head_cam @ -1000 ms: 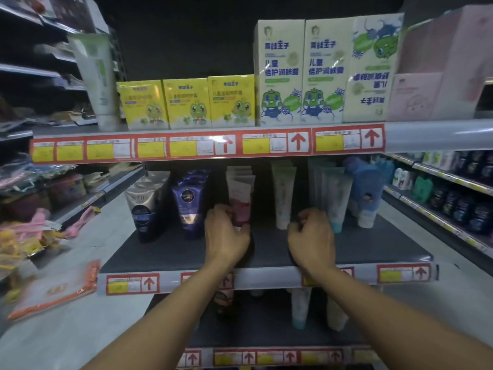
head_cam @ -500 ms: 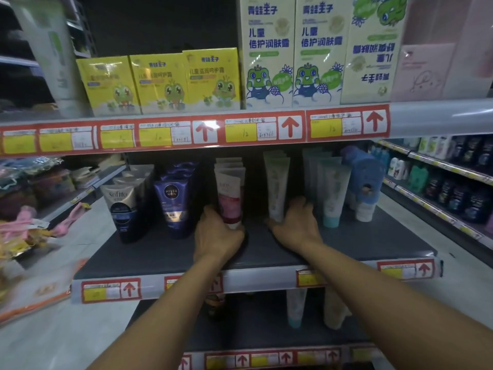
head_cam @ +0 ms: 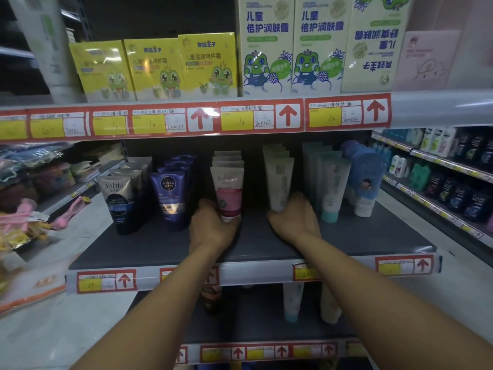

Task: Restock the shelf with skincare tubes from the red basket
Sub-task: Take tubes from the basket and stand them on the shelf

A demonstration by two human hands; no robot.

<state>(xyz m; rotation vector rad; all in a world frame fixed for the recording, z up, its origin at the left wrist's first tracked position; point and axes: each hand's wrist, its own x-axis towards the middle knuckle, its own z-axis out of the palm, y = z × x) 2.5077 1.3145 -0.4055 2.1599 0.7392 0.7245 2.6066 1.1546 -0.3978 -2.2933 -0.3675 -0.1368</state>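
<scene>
Standing upright on a dark matte shelf point(head_cam: 373, 236): rows of soft plastic tubes with flat crimped tops, caps down. Gripping the base of the front pink-and-white tube point(head_cam: 229, 193), left hand point(head_cam: 210, 231), fingers curled round its lower part near the cap. Gripping the foot of the front pale white tube point(head_cam: 278, 180), right hand point(head_cam: 294, 222), fingers wrapped round its lower end. Flanked on the left by navy tubes point(head_cam: 168, 198) and gold-and-black tubes point(head_cam: 117, 204), on the right by teal-capped tubes point(head_cam: 333, 190) and a rounded blue bottle point(head_cam: 366, 177). Overhead, glossy yellow cartons point(head_cam: 154, 68) and tall white frog-printed cartons point(head_cam: 266, 49), above red price labels point(head_cam: 240, 120).
</scene>
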